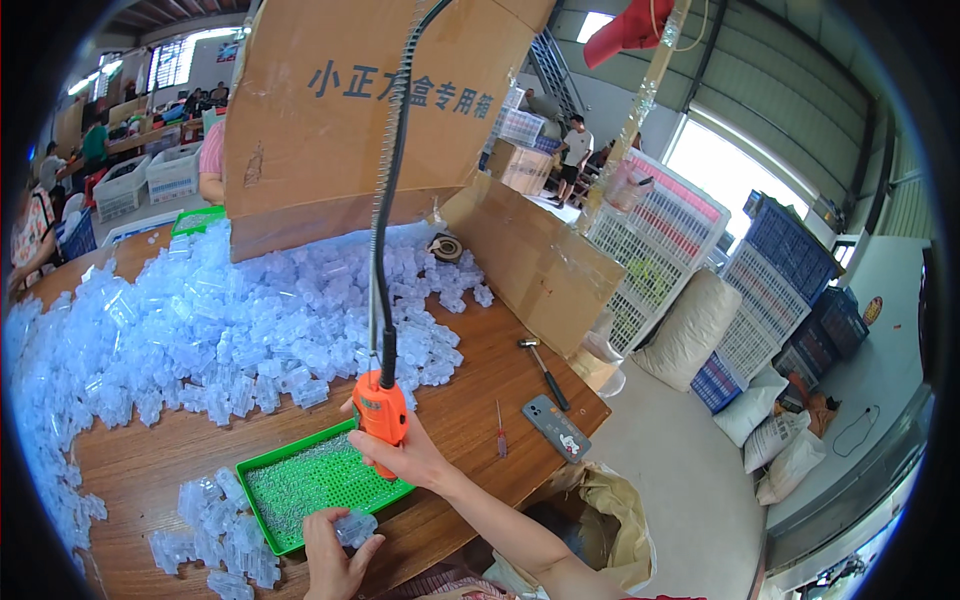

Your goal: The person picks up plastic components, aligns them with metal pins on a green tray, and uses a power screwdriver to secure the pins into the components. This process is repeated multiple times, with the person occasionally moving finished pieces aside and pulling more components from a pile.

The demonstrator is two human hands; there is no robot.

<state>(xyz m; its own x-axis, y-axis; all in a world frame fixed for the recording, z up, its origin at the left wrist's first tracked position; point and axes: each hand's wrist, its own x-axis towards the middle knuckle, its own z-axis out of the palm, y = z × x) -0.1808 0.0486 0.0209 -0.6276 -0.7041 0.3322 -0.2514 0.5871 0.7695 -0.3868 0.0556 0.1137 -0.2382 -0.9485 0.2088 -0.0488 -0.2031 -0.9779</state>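
- A worker's right hand (412, 455) wraps closed around an orange power screwdriver (380, 408), held over the right end of a green tray (350, 482) on a wooden desk (465, 390).
- The left hand (332, 562), thumb and fingers partly spread, grips a clear plastic piece (356, 527) just beside the tray's near edge.
- Small silvery bits (283, 492) cover much of the tray's left part, nearer the left hand.
- To the tray's left, as I see it, sits a small pile of clear pieces (212, 530); a far larger heap (220, 320) spreads beyond, up to a cardboard sheet (320, 150).
- A red-handled screwdriver (501, 438), a phone (557, 427) and a hammer (545, 374) lie near the desk's right edge.
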